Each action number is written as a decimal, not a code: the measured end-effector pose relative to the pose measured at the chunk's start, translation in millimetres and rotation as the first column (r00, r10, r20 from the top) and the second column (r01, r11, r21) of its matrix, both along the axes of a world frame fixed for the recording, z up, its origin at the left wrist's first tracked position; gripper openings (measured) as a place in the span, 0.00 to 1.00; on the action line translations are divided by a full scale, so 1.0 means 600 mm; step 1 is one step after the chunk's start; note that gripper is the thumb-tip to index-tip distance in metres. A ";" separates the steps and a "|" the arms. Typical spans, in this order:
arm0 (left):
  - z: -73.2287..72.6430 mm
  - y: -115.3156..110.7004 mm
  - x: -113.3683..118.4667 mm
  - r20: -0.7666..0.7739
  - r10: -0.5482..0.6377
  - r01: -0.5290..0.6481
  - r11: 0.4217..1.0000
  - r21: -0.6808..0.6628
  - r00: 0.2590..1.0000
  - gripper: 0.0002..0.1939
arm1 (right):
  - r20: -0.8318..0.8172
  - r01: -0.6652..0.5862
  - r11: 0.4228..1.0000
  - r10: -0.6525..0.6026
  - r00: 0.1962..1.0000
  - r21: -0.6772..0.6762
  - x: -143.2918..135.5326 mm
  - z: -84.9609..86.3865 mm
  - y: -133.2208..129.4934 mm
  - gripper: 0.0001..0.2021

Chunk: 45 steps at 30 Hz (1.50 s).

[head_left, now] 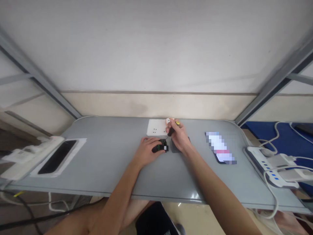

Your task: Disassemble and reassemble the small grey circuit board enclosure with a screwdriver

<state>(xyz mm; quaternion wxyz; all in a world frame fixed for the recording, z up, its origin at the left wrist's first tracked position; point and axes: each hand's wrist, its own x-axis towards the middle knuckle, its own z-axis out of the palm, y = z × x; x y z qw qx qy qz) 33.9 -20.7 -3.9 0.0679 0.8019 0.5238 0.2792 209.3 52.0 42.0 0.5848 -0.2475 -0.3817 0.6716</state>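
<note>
My left hand (150, 150) is closed around a small black electronic device (160, 148) on the grey table. Green parts, like a circuit board, and a pale square show on the device, but its exact kind is unclear. In my right hand (179, 135) is a screwdriver (171, 131) with a dark handle and a yellow end. Its thin shaft slants down to the left, the tip at the device's upper edge; whether it touches is too small to tell. A dark flat pad (175, 148) lies partly hidden under my right hand.
Behind my hands, a white sheet (151, 123) bears several tiny dark pieces, probably screws. A small white and orange object (168, 121) is beside it. Phones lie left (57, 157) and right (218, 147). Power strips (36, 155) (259, 160) with cables stand at both table ends.
</note>
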 end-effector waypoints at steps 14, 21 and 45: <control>-0.005 -0.001 -0.002 -0.016 0.006 -0.006 1.000 0.013 1.000 0.12 | 0.053 -0.075 0.994 0.071 0.996 0.079 0.008 0.002 -0.007 0.22; -0.005 0.000 -0.003 -0.015 0.003 -0.002 1.000 0.015 1.000 0.13 | 0.058 -0.076 0.991 0.070 0.996 0.111 0.000 0.007 -0.009 0.20; -0.003 -0.001 -0.001 -0.033 0.006 -0.006 1.000 0.019 0.999 0.12 | 0.147 0.039 0.985 -0.064 0.987 0.168 0.009 -0.005 -0.001 0.16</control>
